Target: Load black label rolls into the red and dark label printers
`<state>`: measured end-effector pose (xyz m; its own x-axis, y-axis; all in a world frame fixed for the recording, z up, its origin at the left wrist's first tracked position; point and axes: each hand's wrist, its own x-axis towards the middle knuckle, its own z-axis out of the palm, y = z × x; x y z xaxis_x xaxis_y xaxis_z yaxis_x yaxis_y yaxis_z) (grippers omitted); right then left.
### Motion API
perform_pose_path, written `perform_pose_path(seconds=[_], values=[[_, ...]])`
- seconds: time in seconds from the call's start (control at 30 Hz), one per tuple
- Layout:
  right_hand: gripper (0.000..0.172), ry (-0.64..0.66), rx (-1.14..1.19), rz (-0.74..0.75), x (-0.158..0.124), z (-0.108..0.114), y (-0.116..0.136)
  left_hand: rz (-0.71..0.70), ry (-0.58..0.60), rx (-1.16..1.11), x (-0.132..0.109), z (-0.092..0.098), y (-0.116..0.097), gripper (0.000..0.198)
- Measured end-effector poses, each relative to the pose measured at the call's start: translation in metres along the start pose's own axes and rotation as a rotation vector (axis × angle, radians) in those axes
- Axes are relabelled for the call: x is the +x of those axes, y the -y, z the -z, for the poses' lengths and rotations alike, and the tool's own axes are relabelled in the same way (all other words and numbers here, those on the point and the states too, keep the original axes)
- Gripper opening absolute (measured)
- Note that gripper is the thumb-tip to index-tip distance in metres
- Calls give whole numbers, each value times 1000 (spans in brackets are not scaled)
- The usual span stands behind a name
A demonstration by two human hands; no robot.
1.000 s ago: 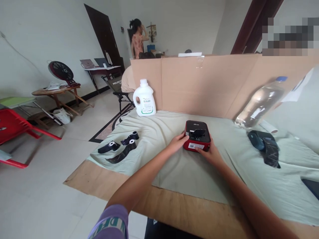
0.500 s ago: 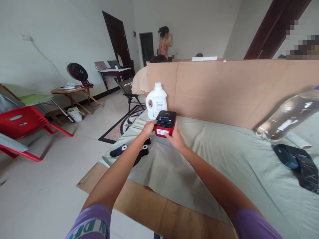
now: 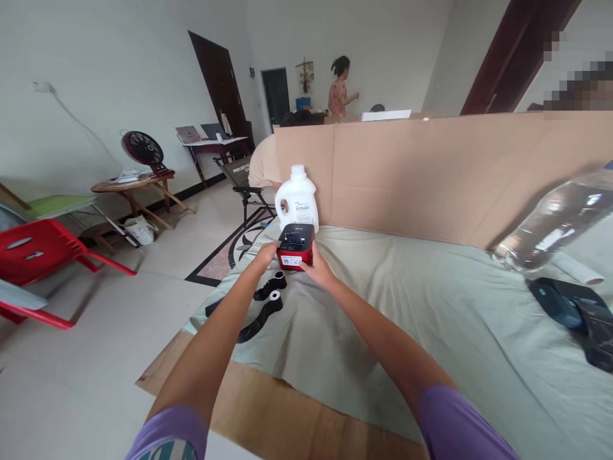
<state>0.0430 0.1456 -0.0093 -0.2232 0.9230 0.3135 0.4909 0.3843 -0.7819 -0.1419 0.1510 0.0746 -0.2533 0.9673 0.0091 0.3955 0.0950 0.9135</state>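
Two hands grip one boxy device with a black top and red sides: the left hand at its left side, the right hand around the right side with the thumb at the front. Its top faces up, and the side bearing a white label faces the wearer. The foreshortened view leaves its long axis uncertain. It sits toward the left end of a pale green cloth, directly before a white jug and covering that jug's lower part; whether its base meets the cloth is unclear.

Nearer the wearer, two black rolls lie partly unwound. The cloth is wrinkled and stops short of the front edge, baring a wooden board. Behind stands a long cardboard panel; at the right, a clear bottle leans near a dark object and a white tube.

Beyond, a pale tiled floor carries a red chair, a wooden table with a fan, and a dark folding chair. Another person stands past the panel, before a plain wall.
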Motion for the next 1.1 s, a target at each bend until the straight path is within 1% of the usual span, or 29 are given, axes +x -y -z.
perform_pose_path(seconds=[0.03,0.07,0.1,0.13,0.17,0.2,0.23,0.3,0.33,0.37,0.4,0.47,0.53,0.57,0.6,0.67,0.73,0.77,0.83,0.9,0.97,1.03,1.1], values=[[97,2,3,-38,-9,8,-2,-27,-46,30,-5,0,-6,33],[93,10,4,-51,-20,19,-5,-84,-109,54,-13,-2,-13,39],[89,18,-1,-32,-34,32,-10,-167,-169,76,-24,-7,-19,45],[83,12,-8,-12,-50,48,-17,-286,-219,108,-40,-17,-24,48],[78,-7,-30,0,-68,67,-27,-426,-226,144,-59,-30,-28,50],[74,-51,-70,5,-87,89,-38,-527,-157,172,-81,-47,-29,50],[69,-87,-125,7,-108,113,-51,-582,-19,219,-106,-67,-29,48],[61,-192,-251,-18,-150,168,-78,-681,410,389,-156,-109,-22,46],[58,-245,-315,-51,-172,198,-90,-738,561,460,-181,-129,-17,46],[55,-307,-390,-90,-193,230,-101,-795,681,518,-203,-146,-12,48],[53,-371,-478,-129,-213,262,-110,-843,772,563,-222,-159,-7,50],[51,-503,-677,-202,-250,326,-121,-898,859,630,-250,-175,1,57],[51,-625,-837,-331,-282,384,-127,-918,886,685,-266,-178,5,62],[53,-677,-877,-426,-294,409,-129,-923,893,710,-271,-176,6,63],[59,-715,-871,-537,-305,431,-131,-925,897,734,-274,-174,7,64],[75,-711,-763,-745,-319,463,-137,-932,900,770,-277,-170,6,64],[86,-658,-634,-865,-325,480,-145,-939,890,790,-279,-168,6,63],[87,-635,-585,-892,-325,484,-149,-944,882,795,-280,-168,6,63],[83,-626,-522,-903,-321,485,-156,-949,870,800,-282,-168,6,63],[82,-642,-478,-909,-314,482,-159,-948,867,807,-283,-169,6,63],[83,-668,-469,-921,-307,476,-158,-947,868,814,-283,-169,6,63],[82,-697,-486,-948,-300,468,-150,-949,865,824,-283,-169,6,63],[79,-716,-509,-961,-293,454,-136,-955,862,834,-283,-169,7,64]])
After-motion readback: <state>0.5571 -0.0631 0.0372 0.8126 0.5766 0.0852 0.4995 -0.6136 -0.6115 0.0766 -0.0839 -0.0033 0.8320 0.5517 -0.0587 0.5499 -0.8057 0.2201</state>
